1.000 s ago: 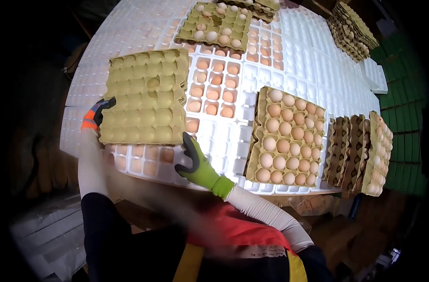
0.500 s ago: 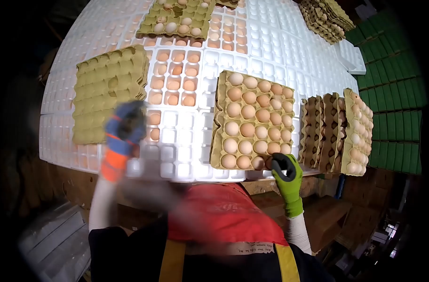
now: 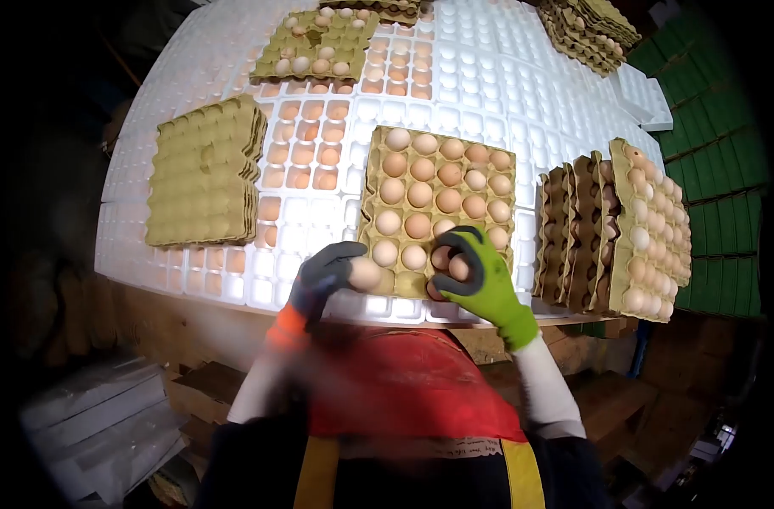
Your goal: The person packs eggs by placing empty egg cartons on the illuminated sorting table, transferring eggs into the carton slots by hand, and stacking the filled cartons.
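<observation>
A pulp egg tray (image 3: 372, 182), carrying rows of brown and pale eggs, lies in front of me. At its front left corner my left hand (image 3: 321, 276), in a grey-blue glove with an orange cuff, is closed on an egg (image 3: 365, 273). Over the front right part of the tray, my right hand (image 3: 482, 276), in a green and black glove, curls round another egg (image 3: 459, 267). A further egg (image 3: 440, 257) shows by its fingers; I cannot tell whether it is held. Bare cups (image 3: 409, 284) show in the front row between the hands.
White foam trays (image 3: 311, 246) cover the table, some cells holding eggs. A stack of pulp trays (image 3: 196, 182) lies left. Egg-filled trays (image 3: 646, 229) stand on edge at right. A part-filled tray (image 3: 311, 68) and stacked trays (image 3: 586, 34) lie further back.
My left hand has come right from beside the stacked trays to the egg tray and now holds an egg. My right hand has shifted left and up over the tray. Front-row eggs have left their cups.
</observation>
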Demonstrator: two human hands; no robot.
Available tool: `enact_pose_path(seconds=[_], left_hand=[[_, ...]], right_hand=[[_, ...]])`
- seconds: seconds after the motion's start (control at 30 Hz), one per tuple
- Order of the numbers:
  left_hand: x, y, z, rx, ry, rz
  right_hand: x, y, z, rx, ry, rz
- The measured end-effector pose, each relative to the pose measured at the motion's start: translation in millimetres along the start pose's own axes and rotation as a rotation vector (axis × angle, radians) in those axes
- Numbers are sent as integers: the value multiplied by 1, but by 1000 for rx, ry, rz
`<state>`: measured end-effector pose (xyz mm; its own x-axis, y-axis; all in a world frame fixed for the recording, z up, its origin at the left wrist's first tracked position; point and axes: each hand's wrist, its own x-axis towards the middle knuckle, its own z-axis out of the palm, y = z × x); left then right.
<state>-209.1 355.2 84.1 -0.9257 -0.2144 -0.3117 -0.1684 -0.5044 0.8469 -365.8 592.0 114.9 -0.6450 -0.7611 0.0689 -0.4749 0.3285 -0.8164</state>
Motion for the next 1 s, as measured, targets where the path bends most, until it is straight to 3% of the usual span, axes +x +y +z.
enact_pose_path(seconds=[0.07, 0.13, 0.17, 0.2, 0.23, 0.27, 0.33, 0.4, 0.43, 0.47, 0.5, 0.57, 0.6, 0.7, 0.73, 0.77, 0.87, 0.9, 0.93, 1.0], left_hand=[[9, 0, -1, -65, -2, -14], [31, 1, 12, 984, -167, 473], [26, 15, 40, 1319, -105, 389], [44, -26, 15, 1672, -43, 876], [51, -27, 21, 1831, -109, 648], [58, -28, 29, 1960, -179, 397], [50, -9, 34, 1950, -201, 291], [38, -18, 12, 1088, 5, 442], [33, -12, 10, 464, -31, 197], [27, 7, 9, 151, -40, 11], [35, 4, 5, 138, -7, 63], [44, 13, 7, 192, -9, 59], [65, -4, -3, 693, -34, 597], [72, 8, 35, 1697, 120, 384], [87, -10, 39, 1675, 130, 391], [104, -31, 38, 1744, 174, 365], [97, -31, 25, 1788, 193, 512], [79, -15, 24, 1538, 268, 505], [56, 5, 24, 1215, 298, 345], [23, -7, 0, 882, 461, 319]], right_hand=[[17, 3, 25, -559, -140, -157], [12, 25, 43, -879, -8, -462], [14, 18, 42, -987, 50, -568], [16, 7, 27, -661, -26, -323], [21, -1, 14, -335, -112, -82], [15, 16, 4, -48, -86, -90], [0, 58, -15, 867, -221, 506], [9, 18, -20, 1000, -80, 452], [14, 2, -24, 1015, -40, 441], [21, 20, -19, 755, -51, 395], [24, 36, -7, 760, -52, 394], [28, 58, 22, 271, -26, 133], [33, 61, 32, -2, -29, 41], [49, 27, 46, -768, -24, -64], [52, 17, 45, -949, -59, -49], [44, 62, 53, -633, 82, -88], [44, 20, 21, -405, -62, -37], [44, 16, 15, -292, -61, -1], [45, 11, 10, -180, -56, 33], [51, -40, 10, 359, -193, 501]])
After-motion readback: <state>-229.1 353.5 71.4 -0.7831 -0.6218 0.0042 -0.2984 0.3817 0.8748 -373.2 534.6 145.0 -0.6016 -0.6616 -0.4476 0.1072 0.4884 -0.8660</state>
